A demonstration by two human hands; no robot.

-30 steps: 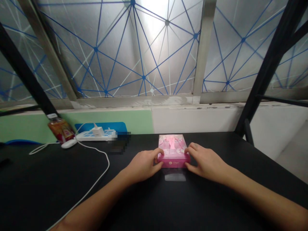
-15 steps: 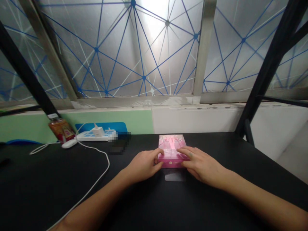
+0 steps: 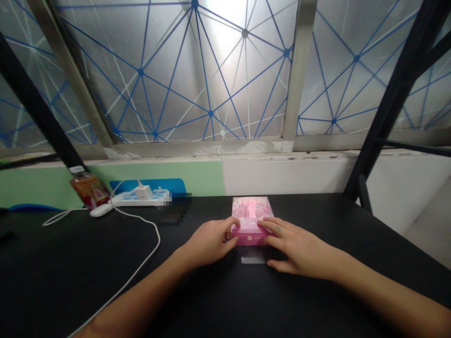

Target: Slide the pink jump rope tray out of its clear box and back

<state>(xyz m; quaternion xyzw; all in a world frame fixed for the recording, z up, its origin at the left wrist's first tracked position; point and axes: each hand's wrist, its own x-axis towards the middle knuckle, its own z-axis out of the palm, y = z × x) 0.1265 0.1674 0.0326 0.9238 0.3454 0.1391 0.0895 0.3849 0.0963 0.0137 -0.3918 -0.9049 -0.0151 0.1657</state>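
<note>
A pink box (image 3: pixel 252 209) lies on the black table (image 3: pixel 211 300), its narrow front side facing me. My left hand (image 3: pixel 213 239) grips the box's left front corner between thumb and curled fingers. On the right front corner rest the fingertips of my right hand (image 3: pixel 296 246), spread apart, with the thumb held lower near the table. A clear flap (image 3: pixel 253 256) sticks out toward me from under the box's front edge.
Left of the box are a white power strip (image 3: pixel 137 199) with a plugged-in charger, a white cable (image 3: pixel 155 234), a white mouse-like object (image 3: pixel 101 210) and a bottle (image 3: pixel 88 188). A dark blurred item (image 3: pixel 174 211) lies beside the strip. Black posts flank the window.
My right hand's thumb has moved down and away from the box's front, and its fingers have opened wider. My left hand and the box have hardly moved.
</note>
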